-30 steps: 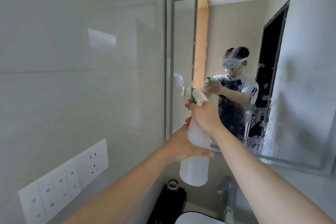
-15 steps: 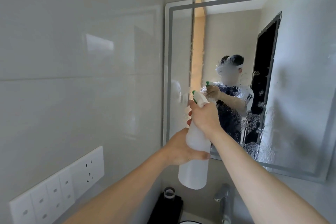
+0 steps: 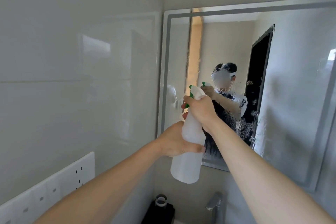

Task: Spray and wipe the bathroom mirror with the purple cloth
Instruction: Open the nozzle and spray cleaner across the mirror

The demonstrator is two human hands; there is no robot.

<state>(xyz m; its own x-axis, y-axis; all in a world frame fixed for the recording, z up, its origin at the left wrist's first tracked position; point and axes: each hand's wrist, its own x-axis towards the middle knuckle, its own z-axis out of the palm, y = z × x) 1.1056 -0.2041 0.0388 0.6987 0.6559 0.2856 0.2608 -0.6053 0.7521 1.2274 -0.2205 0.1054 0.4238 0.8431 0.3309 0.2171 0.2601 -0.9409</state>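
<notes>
The bathroom mirror (image 3: 291, 78) hangs on the wall ahead, its lower middle streaked with spray droplets. A white spray bottle (image 3: 189, 158) with a green nozzle and trigger is held up in front of the mirror's left part. My left hand (image 3: 176, 142) grips the bottle's body from the left. My right hand (image 3: 200, 109) grips the neck and spray head, fingers on the trigger. The nozzle points toward the mirror's left edge. No purple cloth is in view.
A glossy tiled wall (image 3: 72, 78) stands close on the left, with a row of white sockets and switches (image 3: 54, 187) low down. Below the bottle are a black dispenser (image 3: 160, 209) and a chrome tap (image 3: 214, 205).
Both hands and the bottle stay together and sit slightly higher against the mirror. The view has tilted upward, so the mirror appears lower in the frame.
</notes>
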